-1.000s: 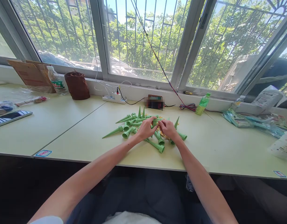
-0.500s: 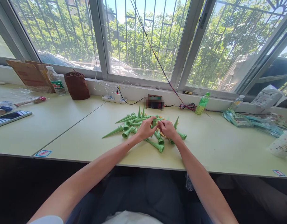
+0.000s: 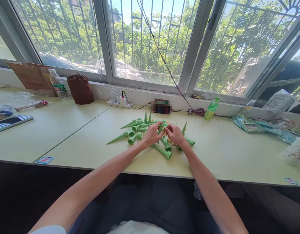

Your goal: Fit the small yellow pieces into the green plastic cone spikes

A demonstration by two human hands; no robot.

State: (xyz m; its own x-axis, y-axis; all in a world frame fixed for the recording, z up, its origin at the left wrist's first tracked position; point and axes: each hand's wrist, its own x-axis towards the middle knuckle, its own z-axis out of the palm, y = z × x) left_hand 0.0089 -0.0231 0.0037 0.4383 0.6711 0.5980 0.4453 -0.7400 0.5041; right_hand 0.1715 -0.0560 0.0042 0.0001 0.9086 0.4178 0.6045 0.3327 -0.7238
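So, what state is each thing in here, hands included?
Left hand: closed around a green spike
Right hand: fingers bunched beside that spike; grip unclear
Other green spikes: piled loosely, some pointing up
Brown pouch: standing, top gathered
Clear bottle: standing
Green bottle: standing, capped
Phone: flat, screen up
Power strip: plugs inserted
Red-and-black cable: bundled

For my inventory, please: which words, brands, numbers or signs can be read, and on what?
No text can be read for certain.
Clear bottle: green label, lettering too small.
Green-yellow bottle: label blurred.
White packages: print too small.
Table stickers: red mark in blue border, unclear.
Green spikes: no text visible.
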